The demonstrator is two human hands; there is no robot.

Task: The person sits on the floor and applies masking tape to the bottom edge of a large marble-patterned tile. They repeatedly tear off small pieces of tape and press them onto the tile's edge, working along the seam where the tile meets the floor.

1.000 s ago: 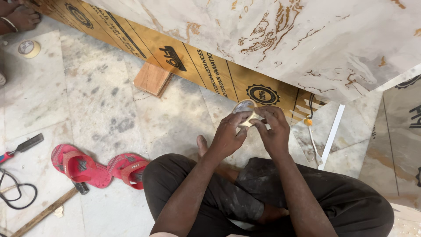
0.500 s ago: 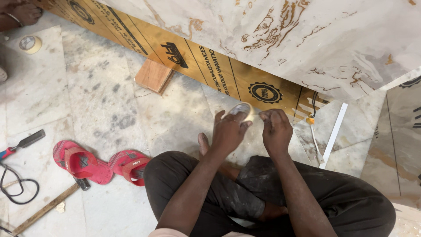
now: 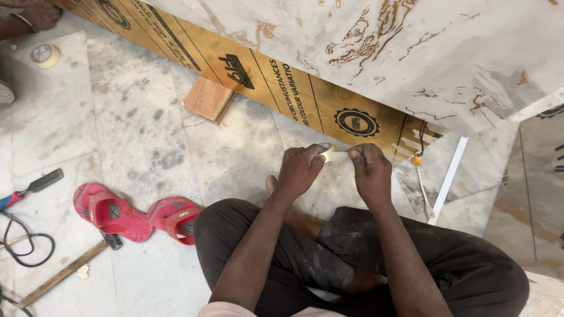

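I sit cross-legged on a marble floor. My left hand (image 3: 301, 170) is closed around a small roll of pale masking tape (image 3: 325, 149), mostly hidden by the fingers. My right hand (image 3: 370, 171) pinches the free end of the tape. A short strip (image 3: 337, 155) is stretched between the two hands. Both hands hover in front of a yellow-brown plywood sheet (image 3: 276, 79) that leans under a marble-patterned panel (image 3: 411, 47).
A wooden block (image 3: 207, 98) lies by the plywood. Red sandals (image 3: 138, 214), a hammer (image 3: 67, 271), a chisel (image 3: 29, 189) and a black cable (image 3: 20, 243) lie at left. Another tape roll (image 3: 45, 55) and another person's foot (image 3: 35, 14) are at top left. A white strip (image 3: 449, 179) lies at right.
My hands have drawn apart, pulling a strip of tape off the roll. Earlier the roll was held up between both hands; now it sits in the left fist.
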